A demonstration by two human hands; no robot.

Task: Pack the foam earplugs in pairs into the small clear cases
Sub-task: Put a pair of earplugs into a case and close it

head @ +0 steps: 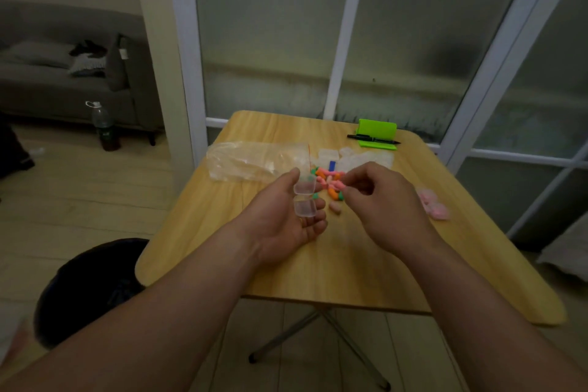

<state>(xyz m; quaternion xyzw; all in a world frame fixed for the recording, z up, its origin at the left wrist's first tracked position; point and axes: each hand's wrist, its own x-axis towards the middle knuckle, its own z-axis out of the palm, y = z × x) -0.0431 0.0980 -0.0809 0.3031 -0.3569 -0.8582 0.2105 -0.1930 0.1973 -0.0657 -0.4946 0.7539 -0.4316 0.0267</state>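
Note:
My left hand lies palm up over the wooden table and holds a small clear case, hinged open, between thumb and fingers. My right hand hovers just right of it, its fingertips pinching a pink foam earplug above a pile of pink, orange and green earplugs. One pink earplug lies apart, nearer to me. More empty clear cases sit behind the pile.
A crumpled clear plastic bag lies at the back left of the table. A green box with a black pen stands at the far edge. Pink filled cases rest at the right. A dark stool stands left of the table.

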